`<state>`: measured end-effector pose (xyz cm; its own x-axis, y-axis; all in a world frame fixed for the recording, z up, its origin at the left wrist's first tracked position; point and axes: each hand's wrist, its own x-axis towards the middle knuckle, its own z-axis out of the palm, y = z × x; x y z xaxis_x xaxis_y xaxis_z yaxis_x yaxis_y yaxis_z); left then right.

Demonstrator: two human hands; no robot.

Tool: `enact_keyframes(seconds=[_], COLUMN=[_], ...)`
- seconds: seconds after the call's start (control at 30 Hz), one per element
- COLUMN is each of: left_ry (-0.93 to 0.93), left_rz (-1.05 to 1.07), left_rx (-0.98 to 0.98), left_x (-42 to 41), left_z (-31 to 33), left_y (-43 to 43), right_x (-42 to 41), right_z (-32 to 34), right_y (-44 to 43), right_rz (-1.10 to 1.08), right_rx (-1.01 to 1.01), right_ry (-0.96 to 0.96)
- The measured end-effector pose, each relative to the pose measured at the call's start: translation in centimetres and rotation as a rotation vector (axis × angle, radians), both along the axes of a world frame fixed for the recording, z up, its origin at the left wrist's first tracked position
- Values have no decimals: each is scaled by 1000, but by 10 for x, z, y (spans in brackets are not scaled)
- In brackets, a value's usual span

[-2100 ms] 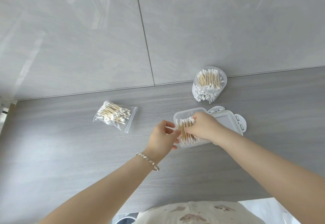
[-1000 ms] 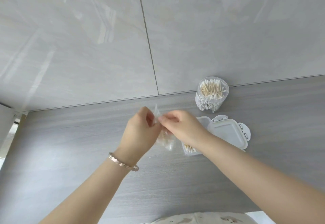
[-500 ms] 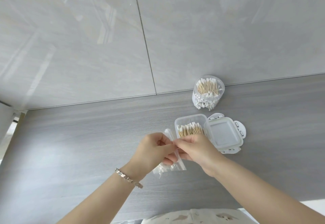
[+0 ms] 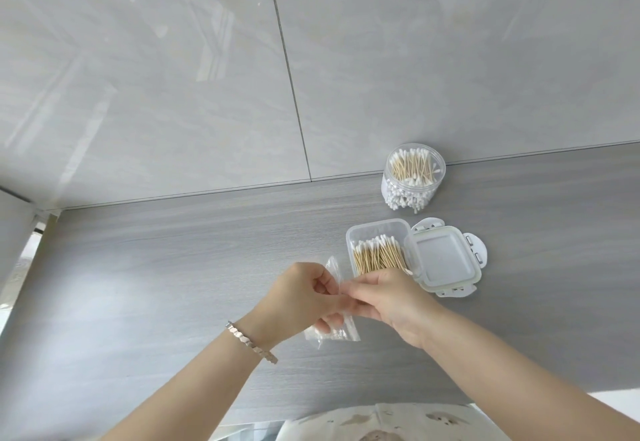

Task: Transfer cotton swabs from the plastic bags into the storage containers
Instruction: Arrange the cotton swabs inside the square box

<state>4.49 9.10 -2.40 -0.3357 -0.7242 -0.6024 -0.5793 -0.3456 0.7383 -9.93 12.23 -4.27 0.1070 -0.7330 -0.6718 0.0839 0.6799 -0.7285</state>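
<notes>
— What are we holding?
— Our left hand (image 4: 304, 296) and right hand (image 4: 388, 302) both pinch the plastic bag (image 4: 334, 331) near its mouth, fingers curled on thin, clear, crumpled film. It hangs above the tabletop (image 4: 173, 267), with white tips showing at the bottom.
— And around us?
— A faceted metal bracelet (image 4: 251, 342) sits on our left wrist. Just beyond our right hand stands the rectangular container (image 4: 349, 238), translucent with rounded corners. Its cotton swabs (image 4: 377, 255) lie side by side, pale wooden sticks. The lid (image 4: 445, 260) lies open against its right side. Further back, the round jar (image 4: 414, 177), clear and packed with swabs, stands by glossy grey wall tiles (image 4: 173, 76). Our tabletop is matte grey woodgrain.
</notes>
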Motion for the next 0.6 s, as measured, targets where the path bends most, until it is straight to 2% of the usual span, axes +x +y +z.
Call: enact_keyframes(seconds=[0.1, 0.17, 0.33, 0.43, 0.5, 0.57, 0.6], left_ry=[16, 104, 421, 560, 425, 130, 41], left_rz=[-8, 17, 132, 366, 404, 291, 260], left_rx=[162, 179, 190, 212, 72, -193, -292], left_x=[5, 9, 17, 26, 35, 41, 41], left_z=[1, -2, -12, -20, -19, -22, -24], left_y=[0, 1, 11, 10, 5, 3, 4], right_x=[5, 6, 6, 2, -1, -1, 1], right_z=[1, 2, 10, 17, 22, 24, 25], right_y=[5, 6, 3, 2, 2, 3, 4], right_rz=[20, 24, 32, -16, 19, 150, 205], right_rx=[-30, -51, -17, -19, -65, -202, -295], right_ry=[97, 176, 33, -2, 113, 379, 498])
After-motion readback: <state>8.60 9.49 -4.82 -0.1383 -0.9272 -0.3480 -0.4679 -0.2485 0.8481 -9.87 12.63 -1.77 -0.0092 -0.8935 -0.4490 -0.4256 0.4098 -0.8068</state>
